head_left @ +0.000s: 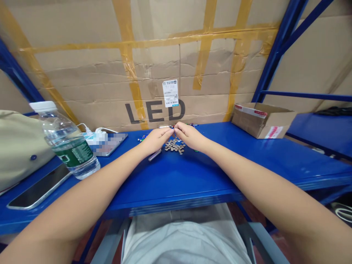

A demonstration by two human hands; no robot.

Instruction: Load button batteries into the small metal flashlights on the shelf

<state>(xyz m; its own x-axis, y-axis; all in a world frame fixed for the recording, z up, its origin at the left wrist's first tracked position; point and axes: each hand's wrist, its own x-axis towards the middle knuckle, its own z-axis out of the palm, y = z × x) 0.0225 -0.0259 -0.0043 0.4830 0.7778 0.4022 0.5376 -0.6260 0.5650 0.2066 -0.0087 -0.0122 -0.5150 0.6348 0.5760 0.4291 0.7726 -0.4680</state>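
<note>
I'm holding the left hand (158,139) and right hand (189,136) with fingers partly curled and tips close together, and I cannot tell whether either is gripping anything. The coins (175,146) are lying in a loose pile between them on the blue desk (176,176), while a silver stick (154,155) is lying just beside the left hand.

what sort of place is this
Perhaps a makeshift workspace in a warehouse or workshop: a blue rack frame, a taped cardboard panel marked LED, and a cardboard box.
</note>
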